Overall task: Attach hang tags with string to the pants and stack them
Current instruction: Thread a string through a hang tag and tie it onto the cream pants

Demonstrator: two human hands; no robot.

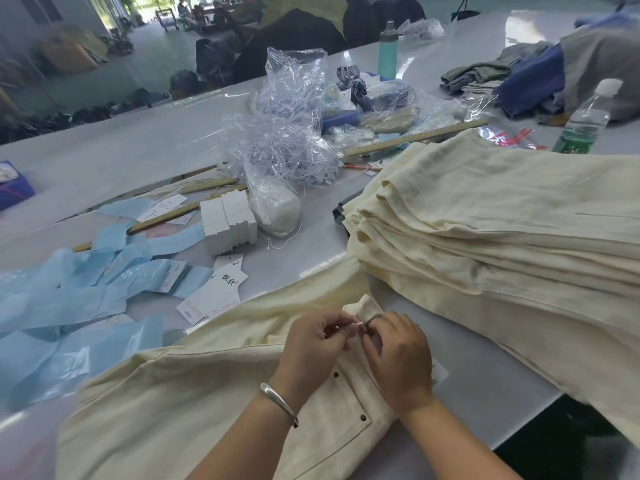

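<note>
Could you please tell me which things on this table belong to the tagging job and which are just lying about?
In use: pants, left hand, right hand, string, stacked pants, hang tags, bundled tags, bag of strings.

Lying about: teal bottle, clear bottle, wooden ruler, blue wrappers.

Cream pants [194, 386] are laid flat across the near table edge, waistband end toward the right, back pocket with dark rivets showing. A belt loop [370, 306] is lifted at the waistband, with a thin white string [356, 324] pinched beside it. A hang tag [439, 373] is partly hidden under the waistband. A stack of folded cream pants [491, 220] is piled just right of it, edges roughly aligned. Loose white hang tags [214, 292] are scattered left of the waistband; 1 bundled white tag block [230, 221] is stood behind them.
</note>
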